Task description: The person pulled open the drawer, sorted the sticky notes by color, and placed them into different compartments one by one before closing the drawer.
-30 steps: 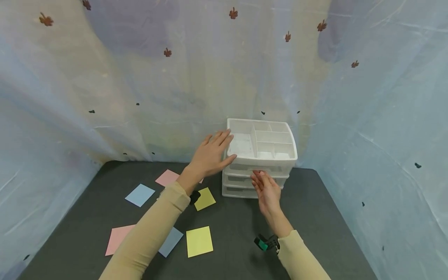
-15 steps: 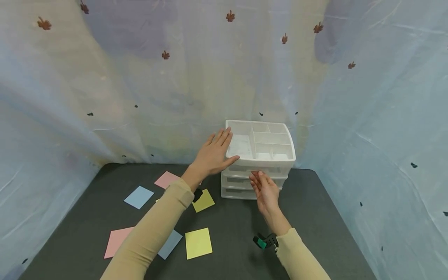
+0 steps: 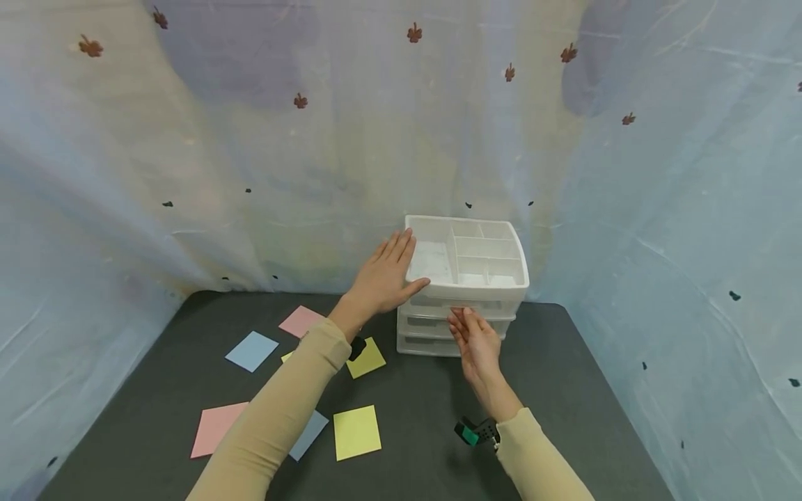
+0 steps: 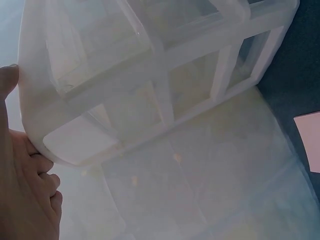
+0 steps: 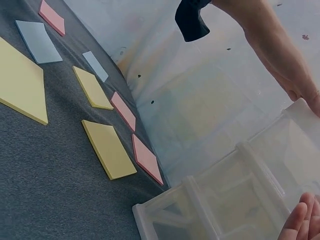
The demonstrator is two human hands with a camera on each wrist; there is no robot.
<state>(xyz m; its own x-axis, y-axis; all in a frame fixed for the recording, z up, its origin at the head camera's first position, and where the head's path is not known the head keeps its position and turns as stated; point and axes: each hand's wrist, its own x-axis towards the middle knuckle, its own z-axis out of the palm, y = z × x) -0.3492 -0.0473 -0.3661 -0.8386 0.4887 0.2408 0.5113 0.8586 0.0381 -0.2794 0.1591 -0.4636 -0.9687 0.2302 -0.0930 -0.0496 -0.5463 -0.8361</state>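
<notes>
A white plastic drawer unit [image 3: 482, 287] stands at the back of the table, its top tray divided into compartments. My left hand [image 3: 379, 278] rests on the unit's upper left edge, fingers straight along it and thumb towards the front. Below the tray, my right hand [image 3: 481, 351] has its palm turned up and pinches the pull of the top drawer [image 3: 498, 306] between thumb and fingertips. All three clear-fronted drawers look closed. In the left wrist view, the left fingers [image 4: 50, 182] lie against the unit's edge.
Several square paper pads lie to the left on the dark table [image 3: 426, 431]: yellow pads [image 3: 357, 433], pink pads [image 3: 216, 426] and blue pads [image 3: 252, 351]. My left sleeve covers some. A patterned curtain [image 3: 351, 153] hangs close behind and on both sides.
Within the last second the left thumb has shifted slightly right along the unit's front edge. The right hand keeps its place at the top drawer, and the head view tilts a little.
</notes>
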